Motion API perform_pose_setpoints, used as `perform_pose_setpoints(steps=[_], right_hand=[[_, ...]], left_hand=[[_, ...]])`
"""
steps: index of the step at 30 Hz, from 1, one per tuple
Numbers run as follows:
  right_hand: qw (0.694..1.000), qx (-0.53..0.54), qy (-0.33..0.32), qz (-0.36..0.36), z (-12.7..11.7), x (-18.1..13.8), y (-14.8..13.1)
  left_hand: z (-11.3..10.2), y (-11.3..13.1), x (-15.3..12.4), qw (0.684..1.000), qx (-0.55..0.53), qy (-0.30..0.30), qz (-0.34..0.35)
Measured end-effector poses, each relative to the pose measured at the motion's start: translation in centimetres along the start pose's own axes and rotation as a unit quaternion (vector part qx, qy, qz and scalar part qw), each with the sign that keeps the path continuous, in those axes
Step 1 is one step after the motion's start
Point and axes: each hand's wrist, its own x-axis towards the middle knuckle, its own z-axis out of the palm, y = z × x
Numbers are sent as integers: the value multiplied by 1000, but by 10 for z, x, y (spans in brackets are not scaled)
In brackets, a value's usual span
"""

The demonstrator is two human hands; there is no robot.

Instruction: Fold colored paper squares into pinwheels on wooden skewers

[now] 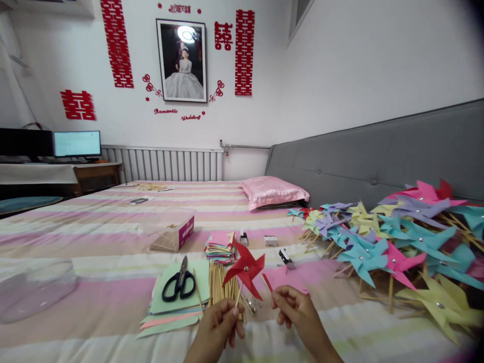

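Bed with striped cover (113, 307), seen from the head camera, in a room with a white wall (340, 60) bearing red paper cut-outs (244, 53) and a framed portrait (183, 75). A grey headboard (340, 141) runs along the right; a pink pillow (272, 190) lies near it. At front centre, the left hand (222, 325) is closed on the thin stick of a red pinwheel (245, 268), which stands raised above the cover, its face towards the camera. The right hand (294, 306), just beside it, pinches a narrow red piece (266, 283) between thumb and fingers. Behind the left hand lies a row of wooden sticks (216, 287), with a stack of coloured paper squares (220, 246) beyond. To the left, black-handled scissors (179, 283) rest on sheets of green paper (199, 282). At right, many pinwheels (365, 254) of several colours lie heaped, overlapping.
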Motion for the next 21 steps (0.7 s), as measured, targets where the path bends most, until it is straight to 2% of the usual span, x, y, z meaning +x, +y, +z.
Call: perform_pose_setpoints(steps=[4, 9, 15, 21], right_hand=[[996, -41, -79, 24, 7, -5, 2], [988, -52, -139, 33, 13, -8, 9], [984, -23, -171, 45, 25, -14, 17], [981, -1, -193, 21, 33, -17, 8]], left_hand=[[5, 1, -1, 1000, -7, 1, -8], [9, -2, 0, 999, -4, 34, 19], [12, -10, 2, 998, -11, 62, 23], [15, -6, 1, 998, 24, 20, 49]])
